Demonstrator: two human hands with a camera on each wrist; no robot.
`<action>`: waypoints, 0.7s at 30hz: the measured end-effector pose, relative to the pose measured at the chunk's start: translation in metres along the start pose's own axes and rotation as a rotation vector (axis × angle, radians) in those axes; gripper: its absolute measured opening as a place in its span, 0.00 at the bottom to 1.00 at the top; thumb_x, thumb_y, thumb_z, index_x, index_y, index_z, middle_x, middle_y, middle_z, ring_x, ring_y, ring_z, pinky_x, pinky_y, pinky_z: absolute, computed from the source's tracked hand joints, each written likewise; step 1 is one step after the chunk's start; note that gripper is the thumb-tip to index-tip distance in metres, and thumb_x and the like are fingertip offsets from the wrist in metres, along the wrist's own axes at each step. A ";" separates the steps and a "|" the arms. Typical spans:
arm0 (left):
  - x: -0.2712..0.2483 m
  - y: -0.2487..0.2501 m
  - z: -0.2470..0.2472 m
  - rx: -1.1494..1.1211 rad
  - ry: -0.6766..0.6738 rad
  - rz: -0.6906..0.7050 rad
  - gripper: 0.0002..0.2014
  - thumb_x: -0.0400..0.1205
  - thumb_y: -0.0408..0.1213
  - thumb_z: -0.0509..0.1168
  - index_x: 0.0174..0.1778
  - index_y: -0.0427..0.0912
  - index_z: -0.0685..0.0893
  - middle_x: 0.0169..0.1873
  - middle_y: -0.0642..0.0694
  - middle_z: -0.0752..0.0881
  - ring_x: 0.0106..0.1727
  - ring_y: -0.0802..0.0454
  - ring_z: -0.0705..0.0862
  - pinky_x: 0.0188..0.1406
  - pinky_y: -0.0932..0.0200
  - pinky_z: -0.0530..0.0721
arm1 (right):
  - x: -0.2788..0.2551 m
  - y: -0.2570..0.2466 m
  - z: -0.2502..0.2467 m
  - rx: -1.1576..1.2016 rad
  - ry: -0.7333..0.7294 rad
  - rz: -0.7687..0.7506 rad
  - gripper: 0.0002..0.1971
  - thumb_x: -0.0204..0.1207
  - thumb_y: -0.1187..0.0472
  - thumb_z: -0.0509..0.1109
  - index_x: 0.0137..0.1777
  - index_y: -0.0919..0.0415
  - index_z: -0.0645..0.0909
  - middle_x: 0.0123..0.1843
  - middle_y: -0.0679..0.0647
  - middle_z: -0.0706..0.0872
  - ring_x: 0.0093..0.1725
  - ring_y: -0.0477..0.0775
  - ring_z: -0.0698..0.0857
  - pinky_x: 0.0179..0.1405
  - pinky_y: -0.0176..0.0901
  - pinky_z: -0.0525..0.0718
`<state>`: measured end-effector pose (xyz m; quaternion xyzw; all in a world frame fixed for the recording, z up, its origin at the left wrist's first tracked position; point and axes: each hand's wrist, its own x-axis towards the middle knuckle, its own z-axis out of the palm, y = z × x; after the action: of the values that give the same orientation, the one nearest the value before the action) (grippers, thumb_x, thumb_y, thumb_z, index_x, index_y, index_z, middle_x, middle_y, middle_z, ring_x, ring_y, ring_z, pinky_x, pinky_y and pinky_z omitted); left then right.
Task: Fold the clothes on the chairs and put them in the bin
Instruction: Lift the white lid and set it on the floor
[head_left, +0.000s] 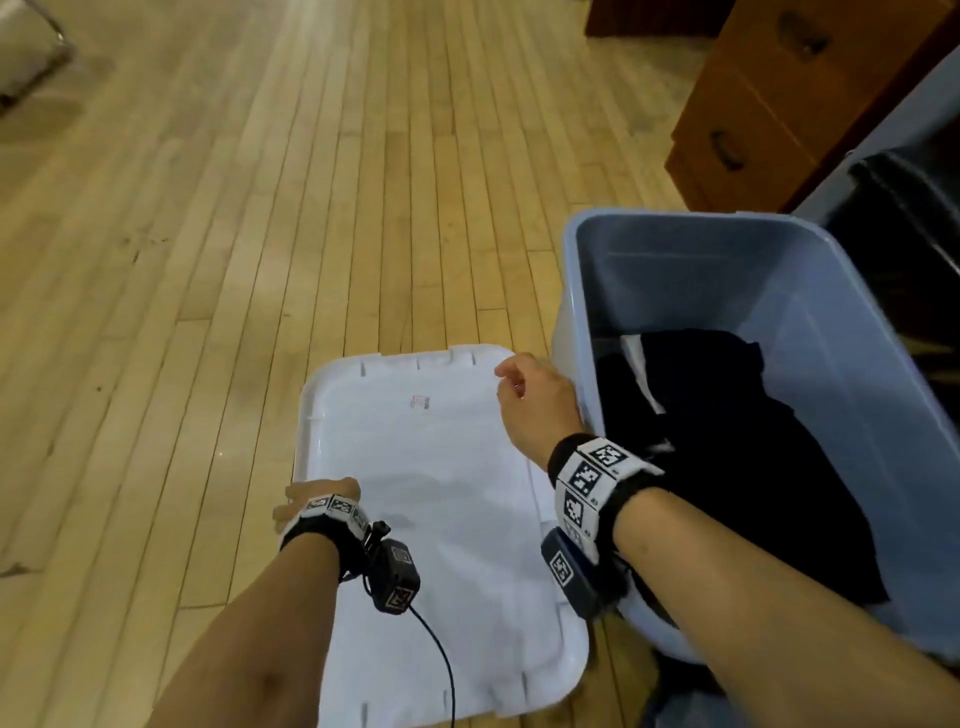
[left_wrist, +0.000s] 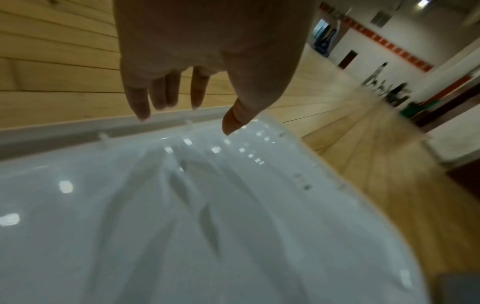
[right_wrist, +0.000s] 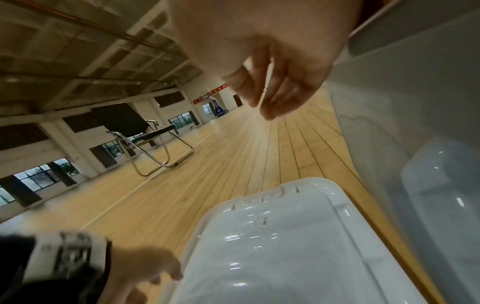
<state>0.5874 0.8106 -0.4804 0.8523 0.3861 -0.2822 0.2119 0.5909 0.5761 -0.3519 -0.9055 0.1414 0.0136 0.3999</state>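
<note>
A blue plastic bin (head_left: 675, 228) stands on the wooden floor at the right, with folded black clothes (head_left: 727, 441) and a strip of white cloth (head_left: 636, 358) inside. Its white lid (head_left: 441, 467) lies flat on the floor to the left. My left hand (head_left: 306, 501) is at the lid's left rim; in the left wrist view the left hand (left_wrist: 207, 119) points straight fingers down at the rim and holds nothing. My right hand (head_left: 511, 382) hovers over the lid's far right corner beside the bin wall. In the right wrist view the right hand (right_wrist: 262, 102) is loosely curled and empty.
A wooden drawer cabinet (head_left: 769, 93) stands behind the bin, and a dark object (head_left: 909, 234) sits to the bin's right. A black folding chair (right_wrist: 145, 131) with a chrome frame stands further off on the floor. Part of another chair (head_left: 31, 47) shows at top left.
</note>
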 end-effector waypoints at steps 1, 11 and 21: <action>0.012 -0.011 0.008 0.003 0.009 -0.017 0.25 0.74 0.39 0.63 0.67 0.36 0.71 0.69 0.31 0.70 0.66 0.29 0.74 0.69 0.38 0.75 | 0.004 0.001 0.002 -0.009 -0.021 0.001 0.09 0.82 0.62 0.61 0.57 0.55 0.81 0.58 0.51 0.82 0.54 0.53 0.82 0.55 0.44 0.81; 0.028 -0.024 0.002 0.068 -0.045 -0.114 0.42 0.74 0.48 0.69 0.80 0.36 0.56 0.71 0.28 0.68 0.71 0.31 0.70 0.71 0.38 0.70 | 0.016 0.012 0.001 -0.111 -0.265 0.147 0.13 0.82 0.59 0.61 0.65 0.55 0.77 0.62 0.53 0.81 0.57 0.56 0.82 0.59 0.52 0.83; -0.021 0.069 -0.102 0.035 -0.014 0.331 0.26 0.81 0.49 0.69 0.61 0.27 0.81 0.54 0.32 0.86 0.51 0.36 0.84 0.44 0.52 0.78 | 0.011 0.007 -0.002 0.051 -0.290 0.229 0.09 0.79 0.55 0.63 0.48 0.56 0.83 0.50 0.56 0.88 0.51 0.59 0.87 0.56 0.54 0.86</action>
<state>0.6619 0.8155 -0.3803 0.9058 0.2340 -0.2562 0.2432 0.5997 0.5674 -0.3571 -0.8616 0.1848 0.1860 0.4346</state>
